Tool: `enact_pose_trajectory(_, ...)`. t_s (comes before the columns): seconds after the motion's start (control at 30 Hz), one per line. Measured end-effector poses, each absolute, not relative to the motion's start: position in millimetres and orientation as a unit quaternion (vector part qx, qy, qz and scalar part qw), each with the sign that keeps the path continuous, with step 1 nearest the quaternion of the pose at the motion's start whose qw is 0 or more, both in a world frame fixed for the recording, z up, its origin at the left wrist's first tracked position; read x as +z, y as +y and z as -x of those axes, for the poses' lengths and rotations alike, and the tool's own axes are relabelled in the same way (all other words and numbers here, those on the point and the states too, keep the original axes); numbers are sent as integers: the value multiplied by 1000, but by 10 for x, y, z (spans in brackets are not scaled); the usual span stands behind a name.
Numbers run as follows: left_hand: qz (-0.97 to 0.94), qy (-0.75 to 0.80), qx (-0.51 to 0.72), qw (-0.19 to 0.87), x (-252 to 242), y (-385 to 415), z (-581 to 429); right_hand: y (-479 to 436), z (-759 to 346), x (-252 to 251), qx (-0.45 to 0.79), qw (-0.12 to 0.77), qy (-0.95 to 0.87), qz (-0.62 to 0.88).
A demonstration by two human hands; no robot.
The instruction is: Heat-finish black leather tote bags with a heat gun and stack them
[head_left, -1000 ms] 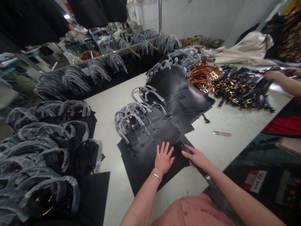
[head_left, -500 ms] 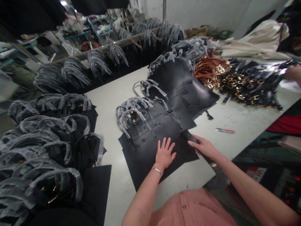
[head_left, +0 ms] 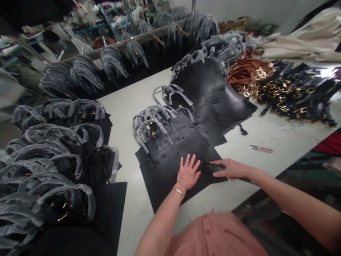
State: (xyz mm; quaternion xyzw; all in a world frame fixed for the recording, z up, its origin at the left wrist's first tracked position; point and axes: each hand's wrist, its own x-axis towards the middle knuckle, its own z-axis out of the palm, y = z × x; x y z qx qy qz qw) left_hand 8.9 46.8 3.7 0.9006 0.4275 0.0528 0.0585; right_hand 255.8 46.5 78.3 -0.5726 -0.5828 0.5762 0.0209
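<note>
Black leather panels (head_left: 176, 151) with plastic-wrapped handles lie stacked on the pale table (head_left: 134, 199) in front of me. My left hand (head_left: 188, 172) rests flat on the top panel, fingers spread. To its right, my right hand (head_left: 230, 169) is closed around a dark, long tool (head_left: 213, 167), whose front end touches the panels; its exact kind cannot be made out. The wrapped handles (head_left: 151, 124) stick up at the far left edge of the stack.
More black panels (head_left: 205, 85) lie behind. Bag pieces with wrapped handles (head_left: 61, 149) fill the left side. Brown straps (head_left: 245, 73), black straps with gold buckles (head_left: 290, 92) and a pink-handled cutter (head_left: 261, 148) are at the right. Wrapped handles (head_left: 85, 73) hang on a rail.
My right hand has tilted the dark tool lower, closer to level, over the panels. My left hand stays flat on the stack. A hand at the far right edge has left the view.
</note>
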Motion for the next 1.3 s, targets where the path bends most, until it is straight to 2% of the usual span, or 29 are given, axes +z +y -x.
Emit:
enact_pose_trajectory(0.33, -900, 431, 42, 59, 65, 485, -90, 427, -2557, 855, 553, -118, -648, 510)
enact_pose_trajectory(0.47, -900, 429, 46, 60, 66, 493, -92, 387, -2335, 864, 482, -126, -720, 484)
enact_pose_trajectory(0.7, -899, 430, 47, 64, 61, 480, -87, 342, -2836, 918, 464, -162, -699, 519)
enact_pose_trajectory(0.87, -893, 439, 54, 82, 88, 511, -119, 368, -3086, 1024, 493, -112, -657, 560)
enact_pose_trajectory(1.1, -903, 419, 51, 87, 128, 705, -226, 705, -2872, 938, 536, -23, -595, 598)
enact_pose_trajectory(1.3, -904, 416, 42, 95, 139, 683, -96, 1043, -2757, 837, 556, -49, -600, 573)
